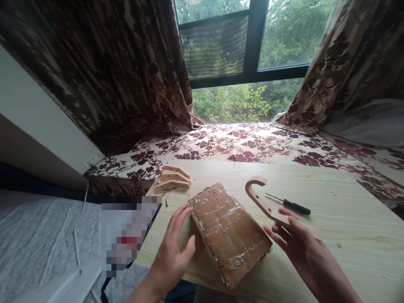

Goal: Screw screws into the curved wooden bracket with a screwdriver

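A taped cardboard piece (229, 233) lies at an angle on the pale wooden table (347, 210). My left hand (173, 248) is at its left edge, fingers apart and fingertips by its upper left corner, holding nothing. On the right, my right hand (296, 240) grips the straight end of a curved wooden hook (260, 202) with screw holes; the hook's bend points away from me. A screwdriver (296, 207) with a black handle lies just beyond that hand, its tip towards the hook.
Curved wooden pieces (173, 179) sit at the table's far left corner, with small screws (166, 203) near them. A partly pixelated device (134, 240) is at the left edge. Behind the table is a flower-patterned ledge (240, 143) below a window.
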